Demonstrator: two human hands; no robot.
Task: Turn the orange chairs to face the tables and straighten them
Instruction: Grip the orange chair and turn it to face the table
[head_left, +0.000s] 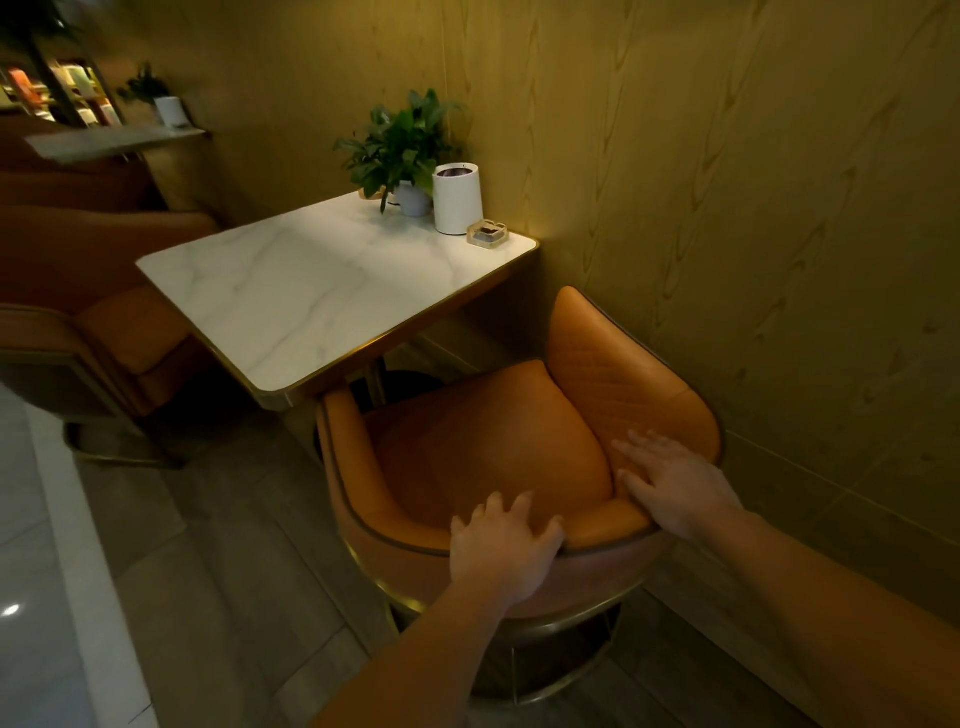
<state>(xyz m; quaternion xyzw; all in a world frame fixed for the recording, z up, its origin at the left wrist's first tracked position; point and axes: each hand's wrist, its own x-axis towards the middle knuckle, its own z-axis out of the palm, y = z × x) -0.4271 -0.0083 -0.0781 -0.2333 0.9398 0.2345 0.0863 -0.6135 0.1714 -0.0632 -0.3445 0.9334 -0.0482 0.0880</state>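
An orange padded chair (488, 447) with a gold metal frame stands beside the near corner of the white marble table (311, 291), its open side turned toward the table and its left arm just under the table edge. My left hand (501, 545) lies over the near rim of the backrest with the fingers spread across the top. My right hand (675, 488) presses flat on the quilted inner side of the backrest, fingers straight. A second orange chair (119, 343) sits at the table's left side.
A wood-panelled wall (727, 208) runs close along the chair's right side. On the table's far end stand a potted plant (402, 150), a white cylindrical bin (457, 200) and a glass ashtray (487, 232). Grey tiled floor (208, 571) lies open to the left.
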